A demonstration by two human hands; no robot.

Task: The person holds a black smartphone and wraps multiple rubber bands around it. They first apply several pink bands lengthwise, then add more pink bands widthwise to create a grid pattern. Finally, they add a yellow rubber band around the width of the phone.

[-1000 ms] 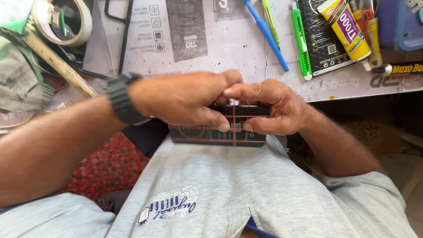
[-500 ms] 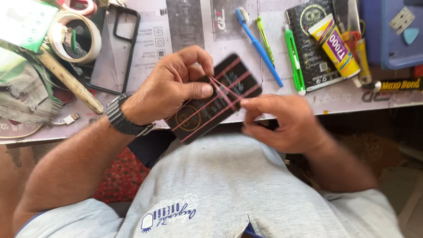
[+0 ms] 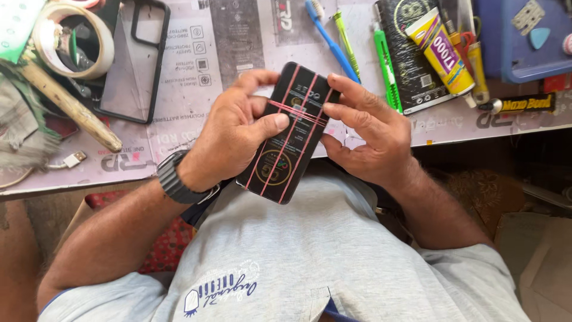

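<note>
light: bright daylight | shadows: soft, under bench | focus: sharp | blur: none

I see my own bare forearms, a dark ribbed wristwatch (image 3: 179, 179) on my left wrist, and a grey T-shirt (image 3: 310, 256) with blue lettering low on it.
</note>
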